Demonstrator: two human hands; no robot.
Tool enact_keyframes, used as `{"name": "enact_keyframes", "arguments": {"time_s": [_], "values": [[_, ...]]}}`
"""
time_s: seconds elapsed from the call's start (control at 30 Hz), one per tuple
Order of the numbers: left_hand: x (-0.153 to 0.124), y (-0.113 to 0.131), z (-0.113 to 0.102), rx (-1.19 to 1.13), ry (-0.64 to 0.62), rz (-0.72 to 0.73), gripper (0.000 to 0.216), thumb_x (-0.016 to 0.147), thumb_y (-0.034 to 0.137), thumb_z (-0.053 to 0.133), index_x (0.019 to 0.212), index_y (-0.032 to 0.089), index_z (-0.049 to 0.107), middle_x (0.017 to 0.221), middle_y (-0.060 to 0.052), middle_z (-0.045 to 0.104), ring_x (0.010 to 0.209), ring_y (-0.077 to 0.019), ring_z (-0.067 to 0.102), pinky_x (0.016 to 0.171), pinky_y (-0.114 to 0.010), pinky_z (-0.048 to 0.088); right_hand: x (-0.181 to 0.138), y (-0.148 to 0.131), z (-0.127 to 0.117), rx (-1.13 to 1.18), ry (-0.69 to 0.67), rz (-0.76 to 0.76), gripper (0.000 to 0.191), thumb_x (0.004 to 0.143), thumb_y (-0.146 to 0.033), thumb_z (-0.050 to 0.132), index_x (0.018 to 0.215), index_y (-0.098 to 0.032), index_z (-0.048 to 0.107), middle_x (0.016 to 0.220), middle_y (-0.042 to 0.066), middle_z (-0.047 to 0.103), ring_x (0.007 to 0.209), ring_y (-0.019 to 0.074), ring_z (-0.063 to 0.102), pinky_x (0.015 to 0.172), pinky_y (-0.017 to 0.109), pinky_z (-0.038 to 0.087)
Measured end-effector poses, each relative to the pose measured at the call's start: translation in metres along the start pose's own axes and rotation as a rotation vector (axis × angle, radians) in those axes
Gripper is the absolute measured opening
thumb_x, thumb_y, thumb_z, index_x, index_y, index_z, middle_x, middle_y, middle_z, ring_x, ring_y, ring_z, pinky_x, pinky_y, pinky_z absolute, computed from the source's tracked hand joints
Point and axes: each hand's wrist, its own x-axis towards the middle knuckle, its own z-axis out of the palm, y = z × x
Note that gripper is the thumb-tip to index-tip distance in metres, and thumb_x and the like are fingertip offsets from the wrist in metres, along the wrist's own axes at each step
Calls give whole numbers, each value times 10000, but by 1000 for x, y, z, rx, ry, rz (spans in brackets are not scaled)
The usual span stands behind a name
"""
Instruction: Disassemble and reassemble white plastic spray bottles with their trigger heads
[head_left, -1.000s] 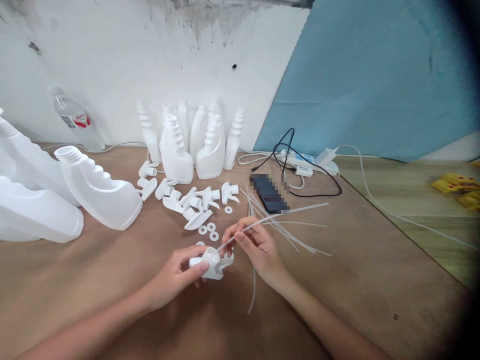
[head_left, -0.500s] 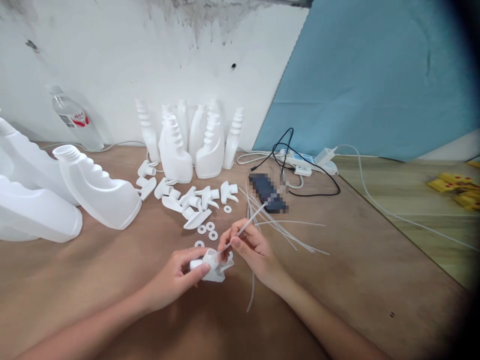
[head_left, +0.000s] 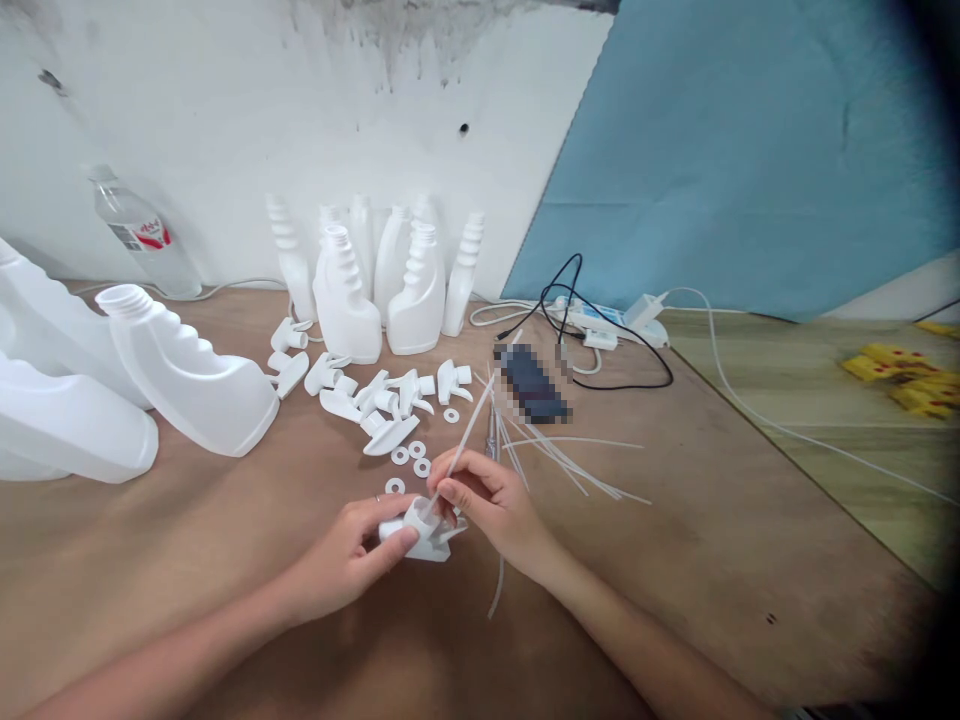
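Observation:
My left hand (head_left: 352,555) grips a white trigger sprayer head (head_left: 421,528) just above the brown table, its round cap opening turned up. My right hand (head_left: 486,505) pinches a thin clear dip tube (head_left: 466,433) near its lower end, and that end sits at the cap opening. The tube slants up and away to the right. Several loose clear tubes (head_left: 570,462) lie fanned out just right of my hands. Small white washers (head_left: 411,456) lie on the table just beyond the sprayer head.
A heap of white sprayer heads (head_left: 375,395) lies behind the washers. Upright white bottles (head_left: 375,280) stand by the wall. Large bottles (head_left: 187,375) lie at the left. A dark phone (head_left: 531,383), cables and a power strip (head_left: 600,322) sit at the right.
My right hand has swung the tube from nearly level to steeply upright and moved its lower end into the sprayer head's cap opening. My left hand kept holding the head.

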Motion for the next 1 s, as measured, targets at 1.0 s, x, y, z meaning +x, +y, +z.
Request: {"name": "enact_keyframes", "arguments": {"time_s": [1.0], "values": [[-3, 0, -1, 82, -65, 128, 313, 953, 356, 411, 1035, 155, 637, 927, -65, 633, 800, -167, 543, 729, -248, 423, -2, 22, 5, -155, -80, -203, 249, 901, -362, 570, 743, -191, 481, 722, -8, 444, 690, 139, 456, 637, 280, 384]]}}
